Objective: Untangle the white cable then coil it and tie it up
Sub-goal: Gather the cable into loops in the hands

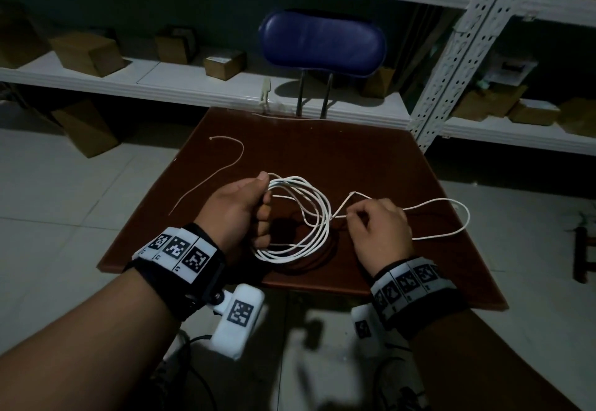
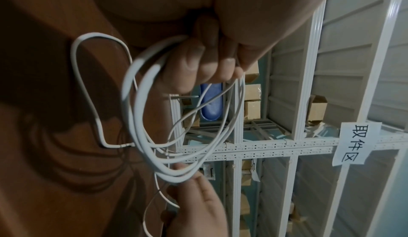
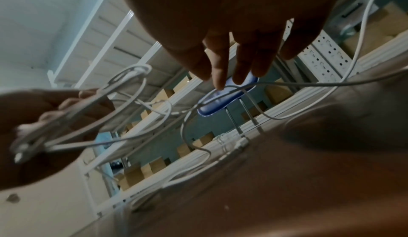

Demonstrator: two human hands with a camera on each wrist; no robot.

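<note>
Surface: a dark reddish-brown wooden table (image 1: 354, 152), square-topped, stood on a pale tiled floor (image 1: 64, 201).
On the table, right: a loose loop of the white cable (image 1: 464, 217) lay on the top near the right edge.
On the table, far edge: a thin white cord (image 1: 277, 117) lay along it.
Over the left edge: a slack cream string (image 1: 225, 168) curved across the far-left corner; whether it rested on the top could not be told.
</note>
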